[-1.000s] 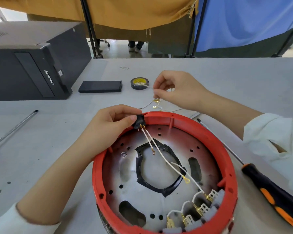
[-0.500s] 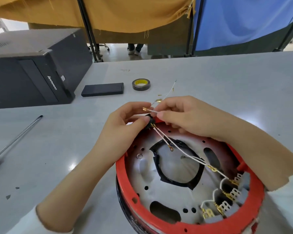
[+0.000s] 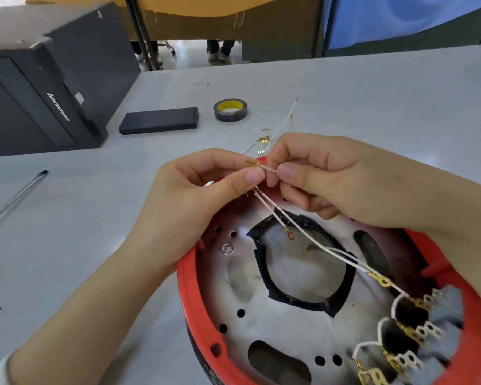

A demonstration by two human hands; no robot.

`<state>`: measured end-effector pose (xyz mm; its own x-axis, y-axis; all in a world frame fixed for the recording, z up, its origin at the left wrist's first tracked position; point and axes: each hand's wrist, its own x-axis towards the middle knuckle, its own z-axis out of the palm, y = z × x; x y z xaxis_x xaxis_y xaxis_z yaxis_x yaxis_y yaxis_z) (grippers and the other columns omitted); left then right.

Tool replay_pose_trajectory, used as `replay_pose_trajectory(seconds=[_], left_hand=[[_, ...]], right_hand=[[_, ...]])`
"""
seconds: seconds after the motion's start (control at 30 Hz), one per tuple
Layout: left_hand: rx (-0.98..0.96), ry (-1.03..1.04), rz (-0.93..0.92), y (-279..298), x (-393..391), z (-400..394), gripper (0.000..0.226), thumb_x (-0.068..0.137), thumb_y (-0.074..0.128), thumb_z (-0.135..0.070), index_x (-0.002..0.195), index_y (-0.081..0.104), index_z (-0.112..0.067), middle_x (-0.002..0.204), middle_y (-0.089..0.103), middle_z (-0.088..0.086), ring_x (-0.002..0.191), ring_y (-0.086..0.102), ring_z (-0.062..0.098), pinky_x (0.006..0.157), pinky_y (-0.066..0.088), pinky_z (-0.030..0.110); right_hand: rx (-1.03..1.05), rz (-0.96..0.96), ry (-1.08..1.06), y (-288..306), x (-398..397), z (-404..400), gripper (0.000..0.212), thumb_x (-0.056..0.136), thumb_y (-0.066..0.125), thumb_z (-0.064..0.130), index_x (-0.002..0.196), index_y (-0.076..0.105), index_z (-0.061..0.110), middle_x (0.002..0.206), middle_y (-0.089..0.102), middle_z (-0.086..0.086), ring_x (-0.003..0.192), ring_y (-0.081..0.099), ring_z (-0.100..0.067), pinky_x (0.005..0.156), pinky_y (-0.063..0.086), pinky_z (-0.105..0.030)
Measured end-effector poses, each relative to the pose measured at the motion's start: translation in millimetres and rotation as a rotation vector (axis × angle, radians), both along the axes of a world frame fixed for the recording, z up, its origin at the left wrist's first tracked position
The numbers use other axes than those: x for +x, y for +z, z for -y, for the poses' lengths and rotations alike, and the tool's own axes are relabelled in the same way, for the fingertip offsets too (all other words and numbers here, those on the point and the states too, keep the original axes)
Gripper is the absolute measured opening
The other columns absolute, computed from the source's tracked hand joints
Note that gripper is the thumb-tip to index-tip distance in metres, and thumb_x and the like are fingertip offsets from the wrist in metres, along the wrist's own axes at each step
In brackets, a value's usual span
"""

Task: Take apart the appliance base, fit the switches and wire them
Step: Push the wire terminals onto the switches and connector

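The round red appliance base (image 3: 195, 309) lies open side up at lower right, its metal plate showing holes and a black-taped cutout. My left hand (image 3: 195, 201) grips the far rim where a small switch sits, hidden under its fingers. My right hand (image 3: 325, 176) pinches a thin white wire (image 3: 270, 169) with a brass terminal, holding the tip against my left fingertips. Two white wires (image 3: 311, 240) run from the hidden switch across the plate. Three grey switches (image 3: 428, 334) with brass terminals sit in the near right rim.
Loose white wires and brass terminals (image 3: 264, 140) lie beyond the base. A tape roll (image 3: 230, 110) and a flat black box (image 3: 159, 120) rest farther back. A black computer case (image 3: 39, 87) stands at the left. A metal rod (image 3: 14, 198) lies near the left edge.
My right hand picked a wire from the loose pile and brought it to the switch at my left hand. The view moved closer; the orange-handled screwdriver at the right is out of frame.
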<state>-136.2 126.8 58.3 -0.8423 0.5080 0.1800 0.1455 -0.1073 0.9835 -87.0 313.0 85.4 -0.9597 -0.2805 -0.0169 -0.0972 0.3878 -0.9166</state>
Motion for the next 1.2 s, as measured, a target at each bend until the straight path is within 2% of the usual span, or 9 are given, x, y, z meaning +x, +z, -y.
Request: replay_pose_trajectory(seconds=[0.4,0.53,0.67,0.73,0.83,0.93,1.03,1.13,1.2], left_hand=[[0.013,0.067,0.000,3.6,4.8,-0.3,0.012,0.063,0.083,-0.027,0.070,0.077,-0.019,0.079,0.076,0.004,0.074,0.070,0.015,0.070,0.055,0.024],[-0.120,0.139,-0.157,3.6,3.7,1.6,0.012,0.068,0.082,-0.031,0.069,0.074,-0.023,0.080,0.074,0.000,0.084,0.069,0.021,0.085,0.053,0.041],[-0.152,0.142,-0.183,3.4,4.0,1.1,0.012,0.068,0.077,-0.037,0.067,0.071,-0.027,0.079,0.072,-0.003,0.087,0.069,0.022,0.095,0.050,0.051],[-0.161,0.128,-0.182,2.2,2.8,0.2,0.010,0.069,0.079,-0.035,0.067,0.071,-0.028,0.080,0.073,-0.002,0.087,0.069,0.021,0.095,0.049,0.049],[-0.145,0.078,-0.112,1.3,1.0,0.0,0.010,0.072,0.081,-0.031,0.072,0.074,-0.024,0.083,0.075,-0.001,0.084,0.071,0.016,0.085,0.054,0.031],[-0.141,0.040,-0.030,-0.4,-0.5,-0.8,0.014,0.077,0.072,-0.035,0.082,0.075,-0.022,0.095,0.075,0.000,0.096,0.070,0.017,0.089,0.053,0.029],[-0.131,0.110,0.011,-3.7,-4.1,-2.3,0.019,0.093,0.055,-0.034,0.101,0.071,-0.025,0.104,0.073,-0.008,0.099,0.068,0.006,0.085,0.052,0.017],[-0.167,0.087,0.077,-4.3,-4.4,-2.8,0.023,0.098,0.049,-0.012,0.108,0.066,-0.024,0.114,0.070,-0.003,0.107,0.065,0.009,0.098,0.050,0.027],[-0.216,0.085,0.053,-3.3,-5.0,-2.4,0.028,0.099,0.049,-0.007,0.109,0.065,-0.028,0.119,0.066,-0.005,0.108,0.064,0.006,0.098,0.047,0.026]], right_hand=[[0.067,-0.053,-0.045,0.4,1.0,3.1,0.019,0.099,0.043,0.012,0.089,0.058,0.019,0.058,0.057,-0.001,0.038,0.041,-0.012,0.038,0.040,-0.020],[0.152,-0.037,-0.019,-0.3,3.5,5.0,0.013,0.097,0.049,0.024,0.088,0.059,0.025,0.061,0.064,-0.001,0.034,0.047,-0.014,0.041,0.041,-0.018],[0.172,-0.053,-0.047,2.0,4.4,5.7,0.016,0.096,0.051,0.030,0.087,0.062,0.023,0.060,0.067,-0.001,0.034,0.052,-0.014,0.042,0.041,-0.015],[0.167,-0.061,-0.069,3.4,3.9,6.6,0.015,0.095,0.052,0.028,0.088,0.063,0.022,0.058,0.067,-0.001,0.034,0.051,-0.013,0.042,0.042,-0.017],[0.131,-0.062,-0.090,4.8,4.6,7.4,0.011,0.093,0.054,0.026,0.088,0.061,0.019,0.053,0.065,-0.004,0.032,0.049,-0.013,0.040,0.040,-0.018],[0.138,-0.037,-0.117,5.0,5.5,7.9,0.013,0.092,0.054,0.023,0.081,0.058,0.017,0.047,0.062,-0.005,0.031,0.047,-0.014,0.039,0.037,-0.013],[0.208,-0.018,-0.153,3.4,3.5,8.5,0.014,0.090,0.054,0.018,0.076,0.058,0.016,0.046,0.061,-0.003,0.032,0.046,-0.012,0.039,0.036,-0.014],[0.251,0.018,-0.157,2.2,2.8,12.7,0.015,0.087,0.055,0.018,0.072,0.057,0.018,0.046,0.061,-0.001,0.033,0.046,-0.014,0.039,0.038,-0.019],[0.279,0.039,-0.157,2.5,3.4,16.7,0.017,0.087,0.055,0.018,0.070,0.056,0.018,0.044,0.058,0.000,0.031,0.043,-0.011,0.037,0.037,-0.017]])
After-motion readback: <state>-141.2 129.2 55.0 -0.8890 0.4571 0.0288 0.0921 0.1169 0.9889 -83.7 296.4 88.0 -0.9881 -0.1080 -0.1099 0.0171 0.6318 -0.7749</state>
